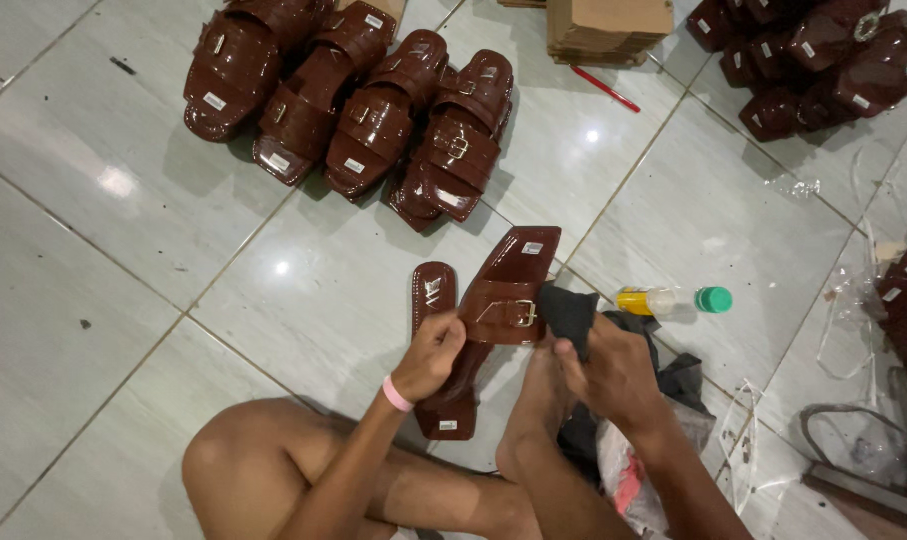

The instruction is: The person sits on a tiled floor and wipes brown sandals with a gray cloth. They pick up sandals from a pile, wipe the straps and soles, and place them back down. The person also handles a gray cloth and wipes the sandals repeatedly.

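My left hand [430, 355], with a pink band at the wrist, grips the strap side of a glossy dark-brown sandal [508, 290] with a gold buckle. My right hand [613, 370] holds a dark cloth [568, 315] pressed against the sandal's right edge. Below it a second brown sandal [435, 300] lies flat on the tiled floor, partly under my left hand. My bare knee and foot are in the foreground.
Several finished brown sandals [373, 110] lie in a row at the top left, and more are piled at the top right [813, 60]. A small bottle with yellow liquid and a green cap [673, 300] lies on its side. Cardboard boxes [608, 25], a red pen [605, 88], plastic wrappers [863, 300].
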